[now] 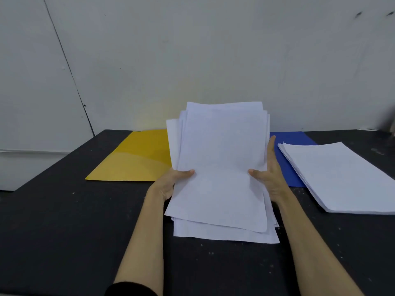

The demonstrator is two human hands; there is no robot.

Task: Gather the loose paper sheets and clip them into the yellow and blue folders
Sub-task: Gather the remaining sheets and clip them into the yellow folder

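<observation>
We hold uneven paper sheaf [220, 167] upright mid-table [53, 210] | left hand [171, 182], right hand [271, 176] pinching its sides | yellow folder [132, 159], blue folder [299, 137] along far edge | second stack [337, 176] right edge

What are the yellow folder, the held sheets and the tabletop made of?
Yellow folder: likely glossy plastic or coated card; it shows sheen.
Held sheets: thin matte white paper, edges curl.
Tabletop: dark, matte, speckled; material unclear.
</observation>
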